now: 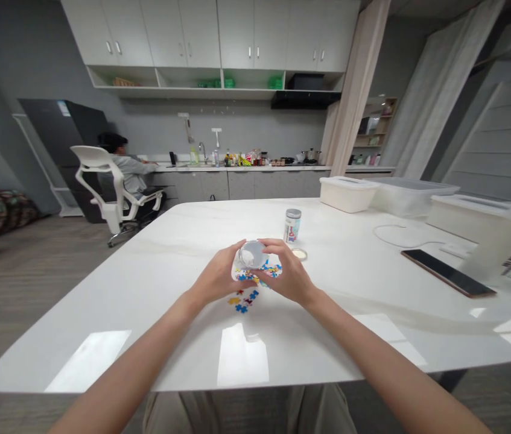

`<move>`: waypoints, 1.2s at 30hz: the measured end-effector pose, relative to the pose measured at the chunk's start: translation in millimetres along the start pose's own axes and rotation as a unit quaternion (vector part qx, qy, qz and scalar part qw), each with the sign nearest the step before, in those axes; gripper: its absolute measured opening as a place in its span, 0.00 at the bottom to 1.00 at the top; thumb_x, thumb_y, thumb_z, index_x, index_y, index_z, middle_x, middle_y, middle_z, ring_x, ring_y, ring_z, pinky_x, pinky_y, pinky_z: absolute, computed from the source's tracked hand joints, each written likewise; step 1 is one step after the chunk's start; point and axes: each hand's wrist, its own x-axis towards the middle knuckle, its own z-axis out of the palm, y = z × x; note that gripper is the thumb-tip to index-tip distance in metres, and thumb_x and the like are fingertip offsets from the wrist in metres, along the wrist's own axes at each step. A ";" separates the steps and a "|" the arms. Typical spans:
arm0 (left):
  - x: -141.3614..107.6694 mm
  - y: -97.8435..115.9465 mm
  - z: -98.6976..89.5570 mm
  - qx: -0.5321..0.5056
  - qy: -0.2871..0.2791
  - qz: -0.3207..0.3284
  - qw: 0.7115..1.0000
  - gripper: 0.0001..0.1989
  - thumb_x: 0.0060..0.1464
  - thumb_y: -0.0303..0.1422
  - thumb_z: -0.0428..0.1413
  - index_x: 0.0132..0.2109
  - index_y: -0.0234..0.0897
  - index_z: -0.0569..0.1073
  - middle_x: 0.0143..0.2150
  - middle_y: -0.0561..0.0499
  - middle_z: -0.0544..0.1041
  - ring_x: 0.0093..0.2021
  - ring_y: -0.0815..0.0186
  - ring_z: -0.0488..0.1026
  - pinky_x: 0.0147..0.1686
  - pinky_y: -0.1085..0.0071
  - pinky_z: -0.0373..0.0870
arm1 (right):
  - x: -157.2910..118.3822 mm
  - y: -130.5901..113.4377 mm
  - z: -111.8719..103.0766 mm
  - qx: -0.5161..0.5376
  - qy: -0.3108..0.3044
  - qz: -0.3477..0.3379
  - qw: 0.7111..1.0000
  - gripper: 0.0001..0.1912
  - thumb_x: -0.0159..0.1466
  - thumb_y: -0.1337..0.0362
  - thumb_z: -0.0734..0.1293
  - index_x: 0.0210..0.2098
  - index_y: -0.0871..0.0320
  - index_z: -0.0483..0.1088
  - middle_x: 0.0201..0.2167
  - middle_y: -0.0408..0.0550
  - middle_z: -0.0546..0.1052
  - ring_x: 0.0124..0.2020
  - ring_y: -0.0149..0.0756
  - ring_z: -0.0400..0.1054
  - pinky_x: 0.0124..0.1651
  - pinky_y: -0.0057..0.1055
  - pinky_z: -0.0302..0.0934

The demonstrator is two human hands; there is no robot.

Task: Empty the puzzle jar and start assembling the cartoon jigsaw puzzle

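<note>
Both hands meet at the middle of the white table, closed around a small clear jar that is tipped on its side with its open mouth facing the camera. The left hand wraps the jar from one side and the right hand from the other, fingers curled over its top. Just beneath the jar, small coloured puzzle pieces in blue, yellow and red lie scattered on the table. Just beyond the jar, farther from the person, stands a second jar with a grey cap and a printed label, and a loose lid lies flat between them. Well off to the jar's right rests a dark phone, with a white cable and lidded plastic bins behind it. Far behind the table another person sits in a white office chair.
</note>
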 end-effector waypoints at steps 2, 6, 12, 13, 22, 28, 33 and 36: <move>0.4 4.2 3.7 -0.027 -0.010 -0.009 1.000 0.33 0.47 0.38 0.64 0.58 0.38 0.63 0.55 0.41 0.72 0.53 0.52 0.71 0.52 0.57 0.67 | -0.9 -2.8 0.6 0.009 0.010 -0.019 1.000 0.22 0.60 0.62 0.71 0.49 0.51 0.58 0.49 0.54 0.72 0.53 0.42 0.69 0.52 0.43 0.67; -0.9 9.6 8.3 -0.091 -0.028 -0.025 0.995 0.24 0.49 0.39 0.61 0.52 0.37 0.67 0.50 0.43 0.75 0.48 0.55 0.73 0.48 0.60 0.70 | 0.2 -8.4 -1.3 0.015 0.047 -0.070 0.996 0.30 0.57 0.62 0.74 0.52 0.50 0.55 0.47 0.54 0.73 0.50 0.42 0.70 0.49 0.43 0.69; -2.8 15.8 11.1 -0.168 -0.016 0.024 0.985 0.21 0.51 0.40 0.60 0.51 0.38 0.69 0.50 0.44 0.75 0.49 0.56 0.73 0.49 0.60 0.70 | 5.2 -16.6 -2.1 0.015 0.097 -0.128 0.987 0.36 0.53 0.61 0.76 0.54 0.49 0.55 0.45 0.52 0.73 0.44 0.43 0.72 0.43 0.42 0.71; -2.5 16.5 11.1 -0.169 -0.010 0.031 0.985 0.22 0.51 0.40 0.61 0.51 0.39 0.69 0.50 0.44 0.75 0.49 0.56 0.73 0.49 0.60 0.70 | 5.4 -17.3 -2.1 0.015 0.097 -0.132 0.986 0.36 0.53 0.62 0.76 0.54 0.49 0.56 0.45 0.52 0.73 0.44 0.43 0.72 0.43 0.42 0.71; -1.5 5.6 5.2 -0.036 0.057 0.091 0.994 0.25 0.54 0.33 0.59 0.56 0.40 0.61 0.53 0.43 0.73 0.51 0.58 0.73 0.49 0.59 0.71 | 1.5 -20.8 -11.9 -0.052 0.006 -0.096 0.994 0.21 0.65 0.58 0.60 0.57 0.52 0.61 0.52 0.58 0.67 0.52 0.49 0.66 0.49 0.49 0.67; -0.3 0.9 1.2 0.037 0.048 0.100 0.993 0.26 0.52 0.30 0.59 0.56 0.39 0.60 0.52 0.41 0.73 0.51 0.55 0.73 0.49 0.57 0.71 | 3.2 -23.3 -11.6 -0.106 -0.040 -0.097 0.989 0.23 0.64 0.63 0.59 0.59 0.54 0.61 0.56 0.59 0.64 0.58 0.49 0.62 0.53 0.48 0.64; 0.8 -0.3 -3.6 0.097 0.041 0.103 0.989 0.26 0.50 0.29 0.61 0.53 0.38 0.60 0.49 0.42 0.75 0.49 0.55 0.74 0.47 0.58 0.72 | 3.4 -24.8 -9.9 -0.096 -0.065 -0.040 0.992 0.19 0.66 0.66 0.55 0.55 0.55 0.64 0.57 0.58 0.64 0.58 0.48 0.61 0.54 0.49 0.63; 1.9 1.4 -8.2 0.147 0.016 0.097 0.984 0.25 0.48 0.28 0.61 0.52 0.38 0.61 0.49 0.43 0.75 0.49 0.54 0.74 0.46 0.58 0.72 | 3.8 -24.7 -8.3 -0.078 -0.060 0.004 0.995 0.15 0.67 0.68 0.54 0.49 0.55 0.67 0.56 0.57 0.66 0.57 0.44 0.63 0.54 0.47 0.63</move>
